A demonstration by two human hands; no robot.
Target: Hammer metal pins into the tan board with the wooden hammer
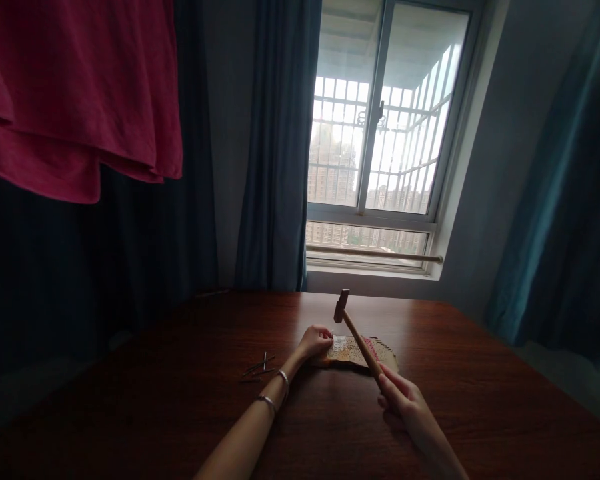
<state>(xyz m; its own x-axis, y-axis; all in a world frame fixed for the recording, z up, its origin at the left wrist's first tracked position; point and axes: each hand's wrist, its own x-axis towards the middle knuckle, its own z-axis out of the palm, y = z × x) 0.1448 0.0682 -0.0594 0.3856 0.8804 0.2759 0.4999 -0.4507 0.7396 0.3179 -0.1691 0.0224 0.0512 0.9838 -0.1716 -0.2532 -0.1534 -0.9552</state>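
Observation:
My left hand pinches a thin upright metal rod, like a nail or punch, over the left end of a tan, flat piece. That piece lies on the table, patterned with dark dots and pink marks; its material is hard to tell. In my right hand is a hammer, gripped near the end of its wooden handle. The hammer's head is raised above the patterned piece, apart from the rod. Several thin metal rods lie crossed on the table left of my left hand.
The glossy brown wooden table reaches to the wall under a barred window. Dark blue curtains hang beside it. A pink cloth hangs at the upper left.

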